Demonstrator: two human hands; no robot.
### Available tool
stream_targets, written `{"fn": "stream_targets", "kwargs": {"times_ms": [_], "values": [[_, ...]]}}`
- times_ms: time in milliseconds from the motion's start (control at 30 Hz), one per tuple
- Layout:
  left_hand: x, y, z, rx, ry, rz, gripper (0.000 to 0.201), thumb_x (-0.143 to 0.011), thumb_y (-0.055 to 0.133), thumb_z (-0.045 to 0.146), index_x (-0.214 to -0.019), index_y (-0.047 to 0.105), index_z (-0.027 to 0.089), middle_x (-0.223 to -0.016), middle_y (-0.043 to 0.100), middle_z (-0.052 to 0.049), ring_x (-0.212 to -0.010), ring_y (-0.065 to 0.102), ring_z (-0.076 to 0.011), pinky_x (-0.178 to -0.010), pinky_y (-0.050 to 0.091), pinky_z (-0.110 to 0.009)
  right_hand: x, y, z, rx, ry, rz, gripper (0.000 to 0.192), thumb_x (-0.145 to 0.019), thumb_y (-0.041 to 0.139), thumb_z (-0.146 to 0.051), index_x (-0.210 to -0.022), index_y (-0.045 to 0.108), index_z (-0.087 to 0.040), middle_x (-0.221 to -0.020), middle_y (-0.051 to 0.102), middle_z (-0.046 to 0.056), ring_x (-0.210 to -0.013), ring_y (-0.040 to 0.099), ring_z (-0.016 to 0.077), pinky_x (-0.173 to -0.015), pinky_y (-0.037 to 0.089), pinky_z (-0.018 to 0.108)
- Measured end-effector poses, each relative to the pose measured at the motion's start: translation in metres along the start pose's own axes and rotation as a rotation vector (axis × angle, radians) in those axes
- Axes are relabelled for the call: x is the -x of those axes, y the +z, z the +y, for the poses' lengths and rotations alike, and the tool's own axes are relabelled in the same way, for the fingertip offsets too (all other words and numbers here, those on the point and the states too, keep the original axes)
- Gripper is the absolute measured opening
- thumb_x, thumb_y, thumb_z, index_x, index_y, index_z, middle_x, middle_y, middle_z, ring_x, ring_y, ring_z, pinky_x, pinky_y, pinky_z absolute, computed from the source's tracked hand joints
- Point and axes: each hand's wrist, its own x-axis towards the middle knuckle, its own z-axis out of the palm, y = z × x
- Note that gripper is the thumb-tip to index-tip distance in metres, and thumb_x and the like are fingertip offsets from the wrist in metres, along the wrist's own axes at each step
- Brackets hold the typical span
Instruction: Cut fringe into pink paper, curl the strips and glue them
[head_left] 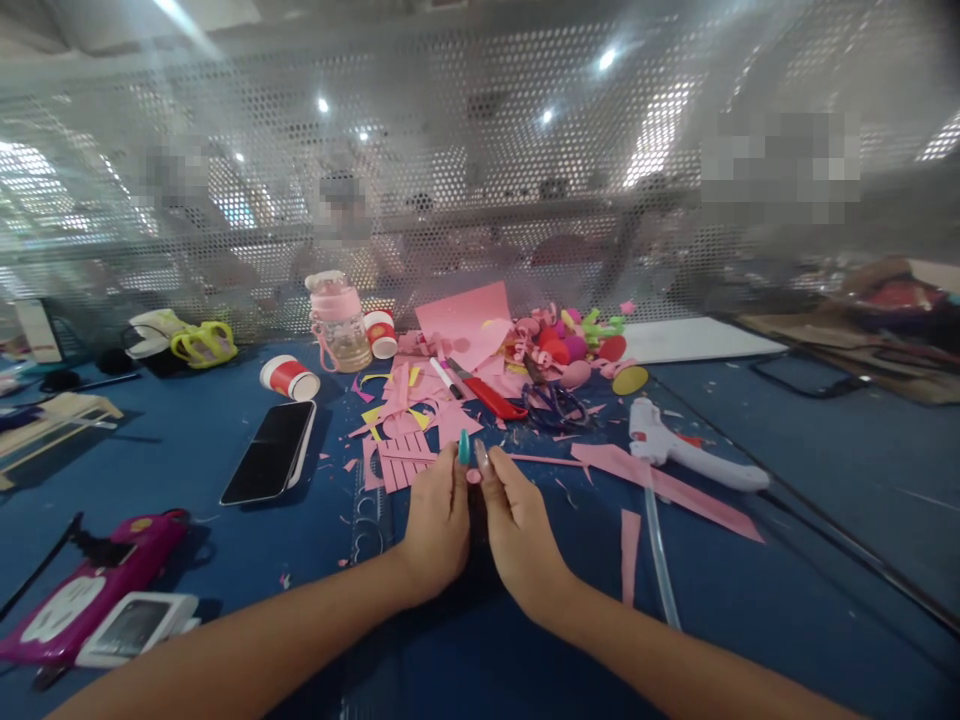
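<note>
My left hand [439,520] and my right hand [523,525] are close together above the table, thumbs and fingers pinched. Both are closed on a narrow pink paper strip [551,460], one end of which sticks out to the right. Between the fingertips shows a small pink round piece, perhaps a coiled part of the strip; the fingers hide most of it. Just beyond my left hand lies a pink paper piece with dark lines [405,462]. A white hot glue gun [694,462] rests to the right, near a long pink paper offcut [697,500] and a clear glue stick [661,560].
Behind my hands are pink paper scraps [450,425], a red cutter [491,392], dark-handled scissors [555,405] and coloured paper pieces [574,345]. A phone [270,452], paper cups [291,378] and a bottle [341,320] stand or lie left. A perforated metal screen [465,140] rises behind.
</note>
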Motion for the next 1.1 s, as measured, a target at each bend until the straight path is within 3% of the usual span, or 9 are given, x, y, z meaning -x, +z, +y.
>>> {"fn": "stream_targets", "kwargs": {"times_ms": [167,267,400,500,567,667,833,1100], "values": [[-0.006,0.001,-0.002,0.174,0.029,-0.023,0.031,-0.088,0.031,0.039,-0.085,0.053,0.018,-0.071,0.056,-0.003,-0.068,0.053,-0.0156,-0.064,0.044,-0.03,-0.004,-0.001,0.002,0.069,-0.037,0.022,0.025,-0.088,0.032,-0.029,-0.065,0.038,-0.02,-0.055,0.045,-0.003,-0.048,0.041,0.0099,-0.045,0.033,0.021],[-0.01,-0.002,-0.002,0.267,0.114,-0.096,0.032,-0.089,0.025,0.038,-0.091,0.05,0.018,-0.074,0.054,-0.003,-0.063,0.051,-0.013,-0.062,0.045,-0.028,-0.009,-0.007,0.005,0.118,-0.134,0.034,0.023,-0.087,0.033,-0.024,-0.064,0.035,-0.02,-0.054,0.04,-0.004,-0.046,0.038,0.0091,-0.045,0.03,0.021],[-0.014,-0.009,-0.004,0.185,0.371,-0.145,0.039,-0.085,0.042,0.037,-0.119,0.04,0.019,-0.115,0.046,-0.011,-0.098,0.049,-0.0186,-0.081,0.043,-0.033,-0.016,-0.018,0.008,0.131,-0.328,-0.058,0.018,-0.079,0.035,-0.01,-0.063,0.033,-0.02,-0.058,0.041,-0.003,-0.053,0.04,0.0099,-0.05,0.032,0.021],[-0.018,-0.011,-0.007,0.157,0.505,-0.208,0.034,-0.086,0.04,0.034,-0.115,0.05,0.018,-0.114,0.052,-0.011,-0.106,0.047,-0.0199,-0.091,0.038,-0.037,-0.018,-0.022,0.011,0.133,-0.398,-0.124,0.016,-0.075,0.036,-0.007,-0.065,0.036,-0.02,-0.061,0.042,-0.002,-0.056,0.041,0.0107,-0.053,0.034,0.023],[-0.021,-0.011,-0.008,0.17,0.525,-0.188,0.031,-0.086,0.04,0.033,-0.109,0.055,0.018,-0.109,0.056,-0.01,-0.104,0.049,-0.0199,-0.091,0.038,-0.038,-0.019,-0.022,0.013,0.094,-0.349,-0.132,0.015,-0.079,0.036,-0.012,-0.067,0.038,-0.02,-0.06,0.043,-0.002,-0.055,0.042,0.0108,-0.053,0.034,0.023],[-0.023,-0.011,-0.008,0.186,0.513,-0.137,0.029,-0.084,0.045,0.029,-0.11,0.055,0.021,-0.109,0.059,-0.008,-0.105,0.049,-0.0201,-0.092,0.037,-0.04,-0.022,-0.02,0.019,-0.051,-0.164,-0.038,0.02,-0.087,0.033,-0.028,-0.07,0.04,-0.02,-0.061,0.043,-0.002,-0.052,0.042,0.0106,-0.05,0.037,0.024],[-0.026,-0.01,-0.008,0.213,0.413,-0.149,0.033,-0.08,0.052,0.014,-0.11,0.056,0.026,-0.11,0.06,-0.004,-0.107,0.048,-0.0179,-0.096,0.035,-0.041,-0.029,-0.019,0.025,-0.386,0.113,0.021,0.036,-0.083,0.035,-0.05,-0.067,0.044,-0.02,-0.063,0.049,0.001,-0.053,0.048,0.012,-0.045,0.04,0.024],[-0.026,-0.009,-0.01,0.268,0.334,-0.228,0.042,-0.078,0.053,0.011,-0.115,0.053,0.03,-0.118,0.054,-0.003,-0.116,0.041,-0.0183,-0.101,0.031,-0.043,-0.03,-0.019,0.025,-0.39,0.095,-0.059,0.04,-0.08,0.039,-0.053,-0.065,0.05,-0.018,-0.064,0.052,0.001,-0.056,0.049,0.012,-0.052,0.042,0.026]]}}
